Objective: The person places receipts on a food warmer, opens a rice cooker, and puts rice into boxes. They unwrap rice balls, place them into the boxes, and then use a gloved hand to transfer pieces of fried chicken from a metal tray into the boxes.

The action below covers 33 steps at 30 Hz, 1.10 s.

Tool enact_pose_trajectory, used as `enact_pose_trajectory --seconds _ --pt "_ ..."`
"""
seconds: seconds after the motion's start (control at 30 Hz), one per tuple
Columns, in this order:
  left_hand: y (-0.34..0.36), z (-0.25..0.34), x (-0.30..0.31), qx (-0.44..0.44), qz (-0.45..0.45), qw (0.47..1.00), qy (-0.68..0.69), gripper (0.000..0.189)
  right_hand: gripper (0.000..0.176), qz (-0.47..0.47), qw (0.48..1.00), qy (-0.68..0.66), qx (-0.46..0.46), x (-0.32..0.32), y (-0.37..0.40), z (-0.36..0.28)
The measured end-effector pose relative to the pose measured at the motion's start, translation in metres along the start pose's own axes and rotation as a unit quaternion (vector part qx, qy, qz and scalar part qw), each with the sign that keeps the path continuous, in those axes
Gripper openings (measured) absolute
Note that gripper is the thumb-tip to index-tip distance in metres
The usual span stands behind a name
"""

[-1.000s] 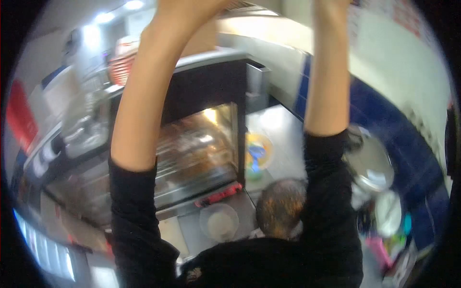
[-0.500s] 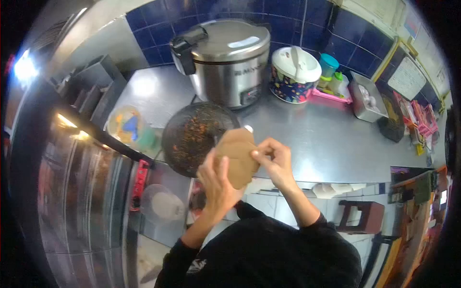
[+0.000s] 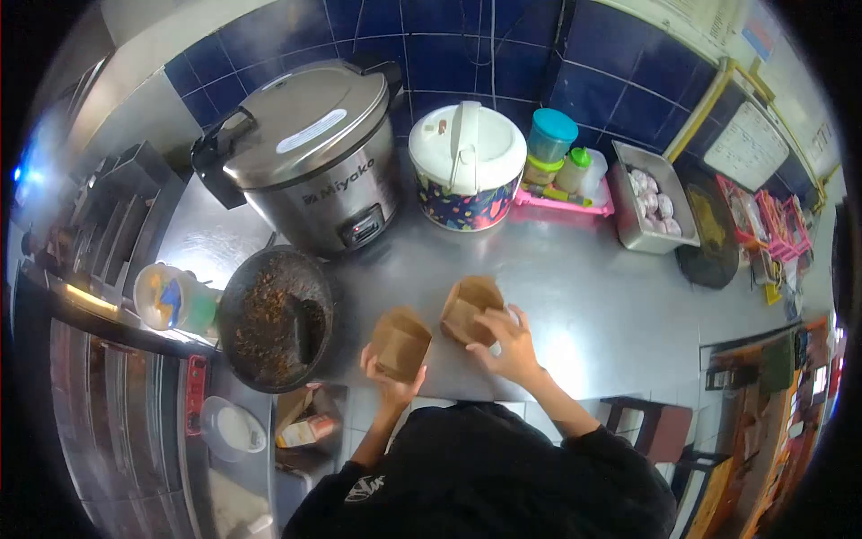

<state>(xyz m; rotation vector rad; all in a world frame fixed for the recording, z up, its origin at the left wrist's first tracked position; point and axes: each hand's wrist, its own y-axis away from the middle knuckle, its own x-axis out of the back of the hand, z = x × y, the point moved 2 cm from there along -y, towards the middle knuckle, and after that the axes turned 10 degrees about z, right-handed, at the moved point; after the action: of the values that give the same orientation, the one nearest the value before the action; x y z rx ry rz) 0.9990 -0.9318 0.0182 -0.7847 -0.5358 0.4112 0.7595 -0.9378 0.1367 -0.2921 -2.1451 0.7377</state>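
An opened brown paper food box (image 3: 401, 343) is in my left hand (image 3: 391, 384), whose fingers wrap round its lower left side and near edge. Just to the right, a second brown paper food box (image 3: 461, 310) stands over the steel counter with its top open. My right hand (image 3: 510, 349) is at its near right side, fingers curled over the wall and thumb low on the outside. Contact between this box's base and the counter is hard to make out. Left of both boxes, a dark stone mortar (image 3: 260, 337) holds reddish-brown paste and a pestle (image 3: 307, 331).
Behind stand a large steel rice cooker (image 3: 314, 162) and a patterned, white-lidded rice container (image 3: 467, 166). A pink tray (image 3: 566, 205) with bottles and a metal pan (image 3: 648, 235) of wrapped balls are at back right. The steel counter (image 3: 593, 314) ends before my body.
The brown paper, held between both hands near the mortar before, now shows as two separate opened boxes, one at each hand. My hands have spread apart, and the camera view has shifted.
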Motion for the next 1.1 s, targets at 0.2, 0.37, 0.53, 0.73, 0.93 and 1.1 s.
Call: enact_pose_trajectory --seconds 0.2,0.37,0.53,0.73,0.93,1.1 --pt "0.009 0.004 -0.022 0.019 0.016 0.995 -0.092 0.098 0.062 0.182 0.982 0.041 -0.005 -0.009 -0.206 0.094" --pt "0.015 0.0 -0.023 0.017 -0.003 0.985 -0.17 0.092 0.07 0.12 0.98 -0.031 -0.152 -0.073 -0.274 0.126" --pt "0.01 -0.001 -0.026 0.002 0.019 0.988 -0.155 0.097 0.053 0.127 0.965 -0.089 -0.21 -0.066 -0.241 0.112" --pt "0.009 -0.014 -0.024 0.03 -0.024 0.985 -0.168 0.097 0.052 -0.036 0.938 -0.214 -0.271 -0.03 -0.232 0.108" --pt "0.017 -0.02 -0.02 0.073 -0.051 0.981 -0.172 0.097 0.049 -0.167 0.878 -0.379 -0.241 0.033 -0.321 0.101" --pt "0.02 -0.021 -0.02 0.098 -0.062 0.977 -0.176 0.098 0.047 -0.226 0.856 -0.359 -0.294 0.038 -0.407 0.123"
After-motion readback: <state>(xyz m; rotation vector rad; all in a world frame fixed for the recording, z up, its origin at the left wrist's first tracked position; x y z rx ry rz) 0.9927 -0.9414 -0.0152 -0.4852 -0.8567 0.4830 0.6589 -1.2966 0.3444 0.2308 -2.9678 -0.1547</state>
